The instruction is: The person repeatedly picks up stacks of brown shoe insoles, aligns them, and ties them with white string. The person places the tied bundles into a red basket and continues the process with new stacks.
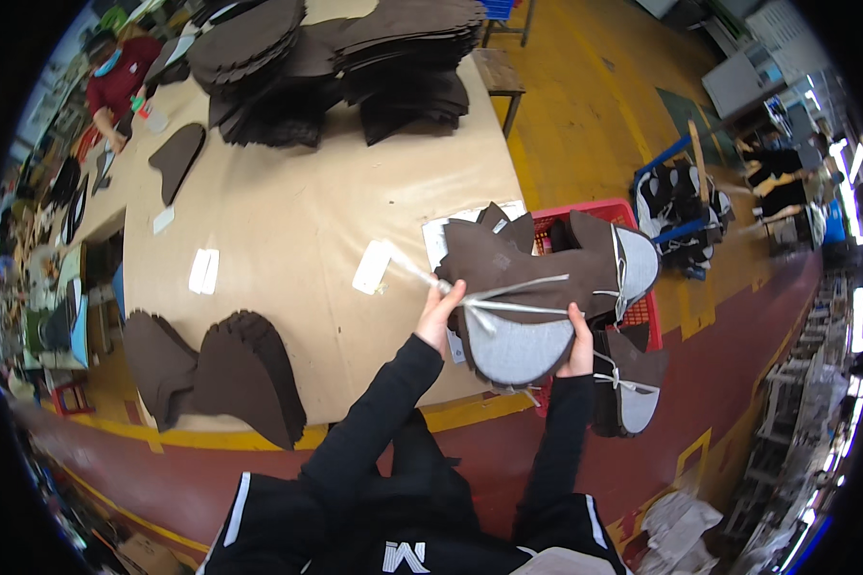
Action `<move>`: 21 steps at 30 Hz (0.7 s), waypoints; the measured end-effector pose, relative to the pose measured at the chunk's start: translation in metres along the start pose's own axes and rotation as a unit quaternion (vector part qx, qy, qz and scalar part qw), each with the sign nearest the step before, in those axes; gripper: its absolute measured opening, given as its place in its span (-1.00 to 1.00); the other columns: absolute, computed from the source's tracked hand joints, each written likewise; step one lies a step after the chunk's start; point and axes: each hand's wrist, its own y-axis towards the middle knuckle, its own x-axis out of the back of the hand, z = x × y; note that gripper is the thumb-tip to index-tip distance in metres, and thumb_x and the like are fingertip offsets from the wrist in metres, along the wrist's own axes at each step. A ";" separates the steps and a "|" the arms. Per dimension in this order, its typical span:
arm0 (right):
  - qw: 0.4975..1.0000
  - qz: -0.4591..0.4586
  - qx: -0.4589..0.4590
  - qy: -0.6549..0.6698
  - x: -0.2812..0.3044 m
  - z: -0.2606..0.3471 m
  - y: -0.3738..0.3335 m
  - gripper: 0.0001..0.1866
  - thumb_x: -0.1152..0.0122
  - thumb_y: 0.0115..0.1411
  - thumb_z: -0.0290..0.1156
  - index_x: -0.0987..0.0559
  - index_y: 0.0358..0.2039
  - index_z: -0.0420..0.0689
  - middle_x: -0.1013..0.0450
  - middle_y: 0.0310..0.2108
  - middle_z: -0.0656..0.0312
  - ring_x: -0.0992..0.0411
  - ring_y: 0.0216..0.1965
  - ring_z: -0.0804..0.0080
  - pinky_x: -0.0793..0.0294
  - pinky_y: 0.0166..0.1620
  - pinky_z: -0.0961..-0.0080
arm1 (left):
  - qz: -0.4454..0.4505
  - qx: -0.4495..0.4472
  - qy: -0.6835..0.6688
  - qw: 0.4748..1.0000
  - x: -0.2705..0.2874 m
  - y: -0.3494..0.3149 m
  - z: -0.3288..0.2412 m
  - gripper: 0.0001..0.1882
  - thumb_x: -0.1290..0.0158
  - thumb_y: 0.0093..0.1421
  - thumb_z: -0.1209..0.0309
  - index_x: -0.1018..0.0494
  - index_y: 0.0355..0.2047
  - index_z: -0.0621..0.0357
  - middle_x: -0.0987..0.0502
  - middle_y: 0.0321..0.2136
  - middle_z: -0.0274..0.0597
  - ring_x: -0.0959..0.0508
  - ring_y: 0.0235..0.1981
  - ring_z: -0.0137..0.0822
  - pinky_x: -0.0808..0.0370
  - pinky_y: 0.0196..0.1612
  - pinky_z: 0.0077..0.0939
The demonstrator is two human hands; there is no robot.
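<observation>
A bundle of stacked dark brown cut pieces (508, 280), with a light grey rounded end facing me, lies at the table's right edge. White strips of tie (520, 287) run across it and meet near its left side. My left hand (438, 314) is closed on the gathered strips there. The loose ends look smeared by motion. My right hand (579, 343) grips the bundle's right edge, thumb on top and fingers hidden below. Beyond it, a similar tied bundle (635, 266) rests on a red plastic basket (609, 205).
Tall stacks of brown pieces (408, 48) stand at the table's far side. More brown pieces (244, 369) sit at its near left. White paper slips (203, 271) lie on the tan tabletop (288, 230). A person in a dark red shirt (125, 81) works at far left.
</observation>
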 end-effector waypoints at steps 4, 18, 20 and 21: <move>0.999 -0.034 0.000 -0.035 0.046 -0.022 0.046 -0.56 -0.16 0.15 -0.14 -0.42 -0.02 -0.11 -0.44 -0.09 0.19 -0.39 -0.04 0.32 -0.33 0.02 0.37 | -0.020 0.019 0.067 0.997 0.025 0.019 0.056 0.02 -0.12 0.11 0.04 0.25 0.30 0.31 0.01 0.25 0.10 -0.04 0.27 -0.15 0.01 0.25 -0.39; 0.785 -0.151 0.478 -0.365 -0.047 -0.032 -0.054 -0.55 -0.13 0.20 -0.47 -0.27 0.08 -0.21 -0.26 0.01 0.09 -0.30 -0.12 0.32 -0.37 -0.09 0.41 | -0.141 -0.085 0.095 0.982 0.221 -0.134 0.025 -0.74 -0.04 0.21 0.36 -0.48 -0.11 0.18 -0.56 -0.28 -0.31 -0.50 -0.25 -0.49 -0.39 -0.10 -0.56; 0.832 -0.044 0.413 -0.368 -0.080 -0.058 -0.077 -0.64 -0.09 0.21 -0.48 -0.34 0.02 -0.20 -0.35 -0.09 0.15 -0.33 -0.16 0.39 -0.37 -0.10 0.49 | -0.212 -0.201 0.096 0.952 0.250 -0.153 -0.005 -0.80 -0.02 0.22 0.43 -0.48 -0.18 0.24 -0.55 -0.31 -0.29 -0.50 -0.28 -0.50 -0.40 -0.11 -0.58; 0.848 0.006 0.356 -0.392 -0.093 -0.072 -0.085 -0.67 -0.08 0.21 -0.49 -0.36 0.00 -0.21 -0.38 -0.13 0.16 -0.35 -0.18 0.41 -0.37 -0.10 0.50 | -0.241 -0.239 0.063 0.939 0.259 -0.161 -0.022 -0.81 0.00 0.23 0.46 -0.48 -0.19 0.27 -0.55 -0.32 -0.27 -0.50 -0.29 -0.50 -0.41 -0.13 -0.60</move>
